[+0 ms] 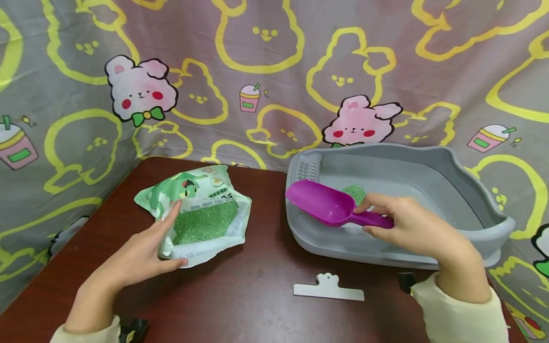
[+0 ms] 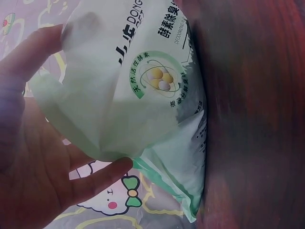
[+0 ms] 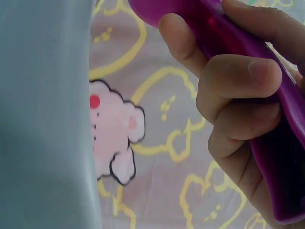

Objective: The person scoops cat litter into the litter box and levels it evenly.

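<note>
My right hand [image 1: 409,221] grips the handle of a purple scoop [image 1: 319,202], fingers curled round it in the right wrist view. The scoop's bowl looks empty and is over the near-left rim of a grey litter box [image 1: 429,243]. Inside the box lies a small pile of green litter pellets [image 1: 354,191]. On the left, my left hand [image 1: 137,255] touches the mouth of a pale green litter bag [image 1: 233,238], thumb and fingers spread wide. Green pellets [image 1: 206,221] fill the bag's opening. In the left wrist view the printed bag [image 2: 124,90] shows from the side.
A white sealing clip [image 1: 328,288] lies on the dark brown table [image 1: 261,257], in front of the litter box. Behind the table hangs a curtain [image 1: 274,85] with cartoon rabbits. It also runs along the left side.
</note>
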Demonstrator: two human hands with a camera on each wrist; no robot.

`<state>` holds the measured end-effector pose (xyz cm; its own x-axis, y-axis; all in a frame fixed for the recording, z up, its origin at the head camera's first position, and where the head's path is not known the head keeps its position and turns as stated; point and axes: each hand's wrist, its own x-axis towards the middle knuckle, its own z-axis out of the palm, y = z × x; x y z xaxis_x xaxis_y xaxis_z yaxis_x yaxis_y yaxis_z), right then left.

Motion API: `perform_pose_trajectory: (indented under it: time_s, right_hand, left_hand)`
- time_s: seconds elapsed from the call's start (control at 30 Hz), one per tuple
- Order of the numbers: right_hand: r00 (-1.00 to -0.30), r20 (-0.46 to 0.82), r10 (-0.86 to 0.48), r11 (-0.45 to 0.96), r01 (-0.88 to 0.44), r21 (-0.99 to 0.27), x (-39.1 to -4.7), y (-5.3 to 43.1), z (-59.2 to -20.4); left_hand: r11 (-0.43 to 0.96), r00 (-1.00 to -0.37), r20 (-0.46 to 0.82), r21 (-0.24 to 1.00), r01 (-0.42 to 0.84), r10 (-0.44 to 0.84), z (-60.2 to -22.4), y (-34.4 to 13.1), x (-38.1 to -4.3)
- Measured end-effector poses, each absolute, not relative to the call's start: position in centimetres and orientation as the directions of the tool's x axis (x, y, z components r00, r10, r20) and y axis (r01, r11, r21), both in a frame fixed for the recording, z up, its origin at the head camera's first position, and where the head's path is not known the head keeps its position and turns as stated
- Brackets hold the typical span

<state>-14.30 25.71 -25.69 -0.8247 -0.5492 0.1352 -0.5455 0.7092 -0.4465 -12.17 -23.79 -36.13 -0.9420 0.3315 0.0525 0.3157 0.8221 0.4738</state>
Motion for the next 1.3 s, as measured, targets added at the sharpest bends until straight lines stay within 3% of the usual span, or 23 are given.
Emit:
perform_pose_trajectory:
  time_s: [0.17, 1.03, 1.3]
  right_hand:
    - [-0.825, 0.088, -0.558, 0.708, -0.529, -0.468, -14.6, 23.8, -26.0]
    - [-0.655, 0.000, -0.755, 0.556, -0.642, -0.528, -15.6, 14.9, -30.1]
    - [-0.660, -0.011, -0.751, 0.553, -0.620, -0.557, -16.3, 12.7, -31.8]
  left_hand:
    - [0.839, -0.944, 0.069, 0.440, 0.319, 0.323, -36.1, -23.6, -12.3]
    - [0.837, -0.939, 0.075, 0.432, 0.335, 0.337, -36.1, -23.8, -12.0]
    - [0.836, -0.940, 0.069, 0.437, 0.331, 0.335, -36.1, -23.8, -12.3]
